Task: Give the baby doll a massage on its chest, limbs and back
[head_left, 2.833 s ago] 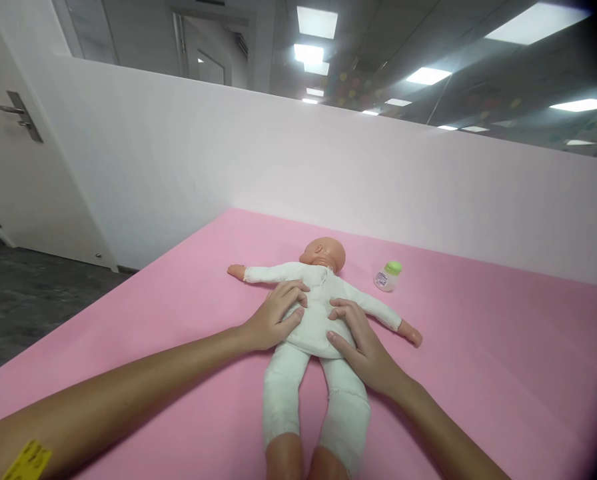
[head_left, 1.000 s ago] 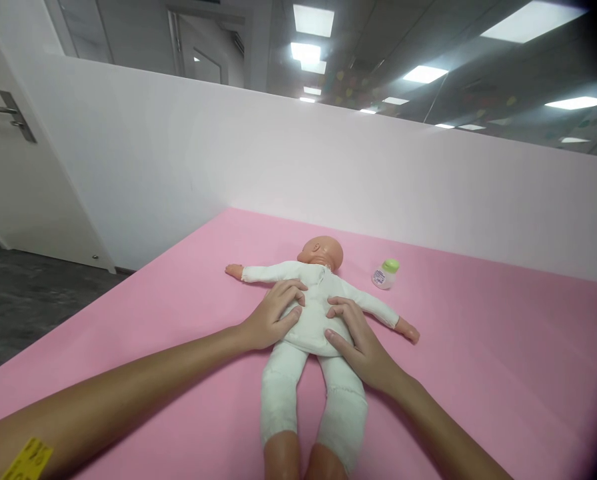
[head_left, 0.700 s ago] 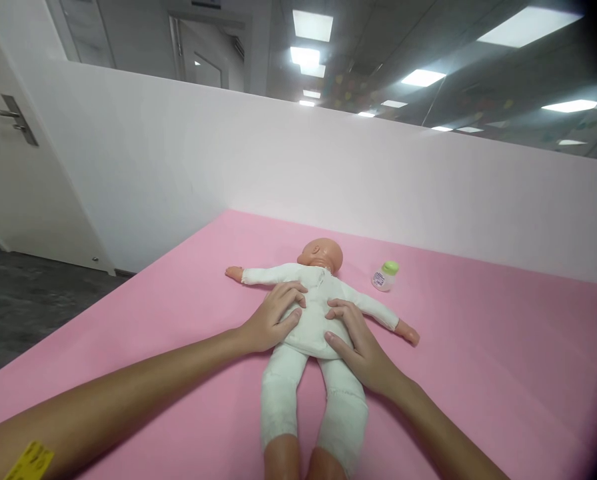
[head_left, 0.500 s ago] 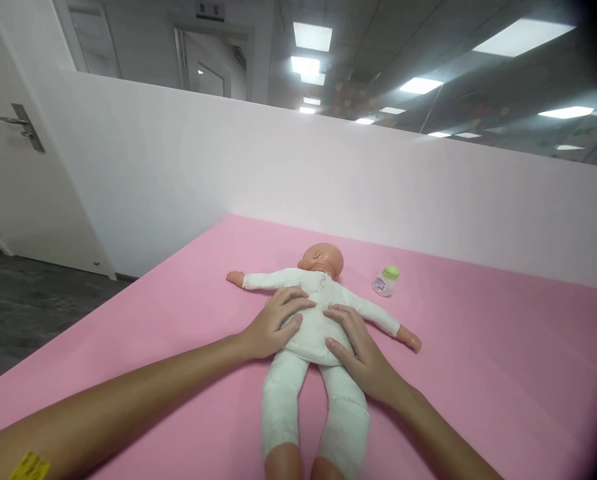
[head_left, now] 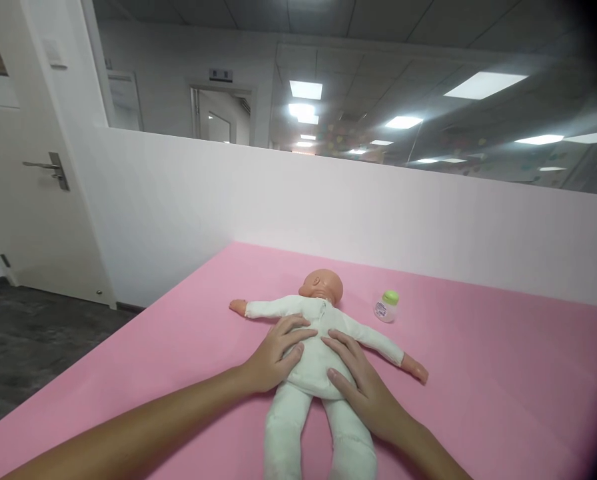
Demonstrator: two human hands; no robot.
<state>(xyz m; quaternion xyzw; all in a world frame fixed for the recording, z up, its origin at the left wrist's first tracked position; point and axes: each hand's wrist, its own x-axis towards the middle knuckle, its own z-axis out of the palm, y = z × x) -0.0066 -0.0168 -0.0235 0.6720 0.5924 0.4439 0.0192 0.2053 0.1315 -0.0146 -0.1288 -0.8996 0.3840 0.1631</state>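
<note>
A baby doll [head_left: 316, 363] in a white cloth suit lies on its back on the pink mat [head_left: 503, 393], arms spread, bald head turned to the left. My left hand [head_left: 274, 353] rests flat on the left side of its belly, fingers spread. My right hand [head_left: 359, 390] lies on the right side of the belly and hip, fingers apart. Both hands press on the torso without gripping it. The doll's feet are cut off by the bottom edge.
A small white bottle with a green cap [head_left: 386, 307] lies on the mat to the right of the doll's head. A white partition wall [head_left: 358, 213] runs behind the mat. A white door with a lever handle [head_left: 48, 167] stands at far left beside dark floor.
The view has tilted upward, so the doll and hands sit lower in the frame and more ceiling shows. Both hands stay on the doll's belly, fingertips shifted slightly closer together.
</note>
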